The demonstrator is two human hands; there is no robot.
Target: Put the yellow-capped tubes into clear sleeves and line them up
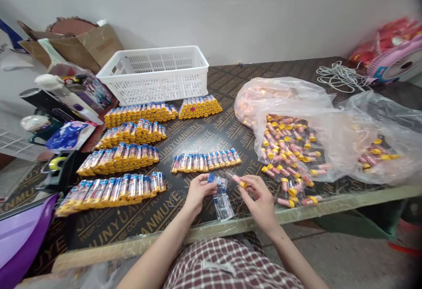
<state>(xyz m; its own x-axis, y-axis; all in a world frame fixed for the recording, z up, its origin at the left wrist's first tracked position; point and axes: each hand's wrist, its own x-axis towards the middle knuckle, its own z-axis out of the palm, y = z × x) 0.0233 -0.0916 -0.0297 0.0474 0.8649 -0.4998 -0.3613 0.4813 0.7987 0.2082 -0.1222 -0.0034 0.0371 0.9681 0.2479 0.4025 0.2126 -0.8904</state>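
My left hand (197,193) pinches the blue upper end of several clear printed plastic sleeves (223,205), which hang down toward the table edge. Just right of them, my right hand (260,199) grips a small pink tube with a yellow cap (238,179), its far end tilted toward the sleeves. Beyond both hands lies a row of tubes in blue-topped wrappers (207,160), yellow ends facing me. To the right, loose pink tubes (288,148) spill from a clear plastic bag (332,148).
Stacked rows of wrapped tubes (121,159) cover the left of the dark printed table (187,201). Behind them stands a white perforated basket (165,80). Bottles (62,93), a tape dispenser (61,170) and a purple bin (26,240) line the left side. A pink fan (395,62) and coiled cord (341,76) are far right.
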